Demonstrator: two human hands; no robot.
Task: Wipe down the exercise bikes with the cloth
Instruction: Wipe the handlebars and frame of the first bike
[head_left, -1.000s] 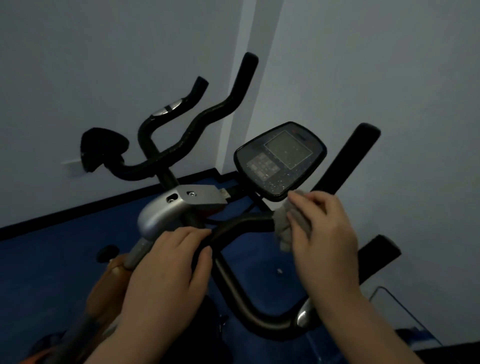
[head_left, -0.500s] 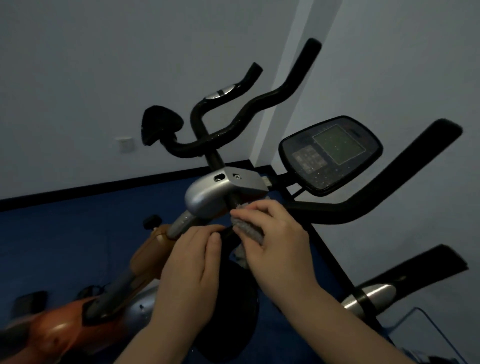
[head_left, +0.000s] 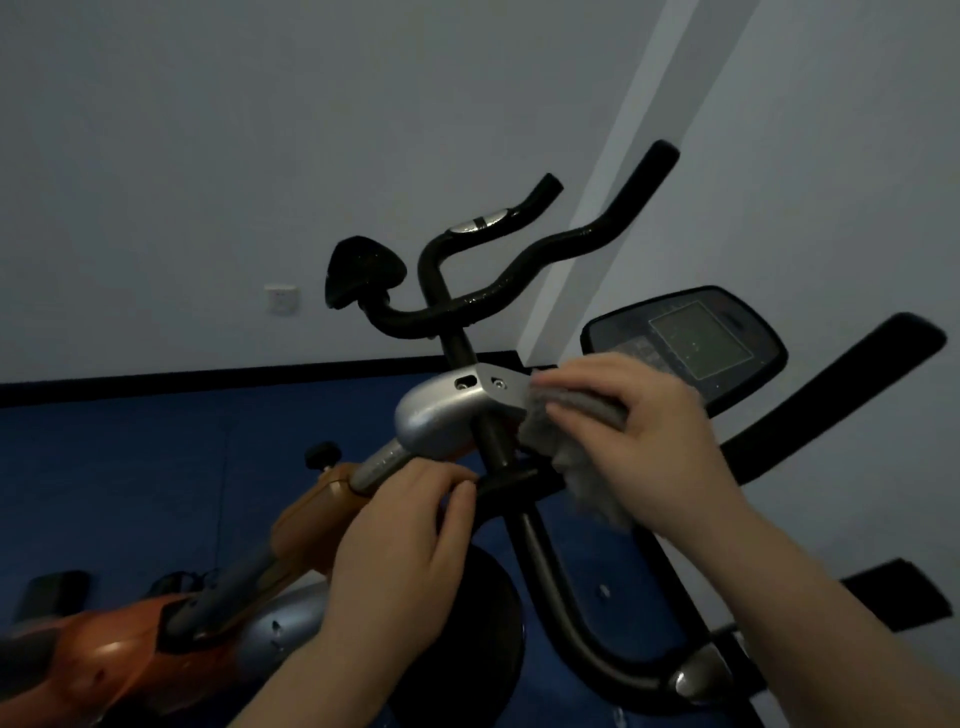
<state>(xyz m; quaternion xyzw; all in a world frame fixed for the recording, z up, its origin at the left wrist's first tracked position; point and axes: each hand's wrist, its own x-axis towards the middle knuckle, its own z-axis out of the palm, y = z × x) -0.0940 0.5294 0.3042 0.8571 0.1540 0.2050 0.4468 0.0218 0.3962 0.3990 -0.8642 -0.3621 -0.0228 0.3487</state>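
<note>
- Right hand (head_left: 652, 441) closed around a grey cloth (head_left: 571, 431), pressing it against the right edge of the silver housing (head_left: 441, 415) at the top of the bike's post.
- Cloth bunched under the fingers; loose end hangs below the hand, over the black crossbar (head_left: 514, 480).
- Left hand (head_left: 400, 545) gripping the left part of that crossbar, just below the silver housing; fingers curled over it, thumb alongside.
- The hands sit near each other, not touching; black vertical stem (head_left: 491, 431) stands between them.
- Console (head_left: 691, 345) with a greenish screen sits behind the right hand; its lower left corner is covered by the knuckles and the cloth.
- Long black handle (head_left: 841, 395) runs up to the right from behind the right wrist; a second black grip (head_left: 893, 595) lower right, partly hidden by the forearm.
- Curved black tube (head_left: 561, 613) drops from the crossbar and bends right to a silver cap (head_left: 691, 678).
- Orange frame (head_left: 119, 654) lower left, blurred; small black knob (head_left: 322, 454) above it.
- Second bike's black handlebars (head_left: 519, 280) behind, with a dark pad (head_left: 363, 275) at the left end and a silver insert (head_left: 480, 223) on top.
- Blue floor (head_left: 130, 467), black baseboard, grey walls; white wall socket (head_left: 282, 299) on the left.
- Lighting dim, fine surface detail can't be read.
</note>
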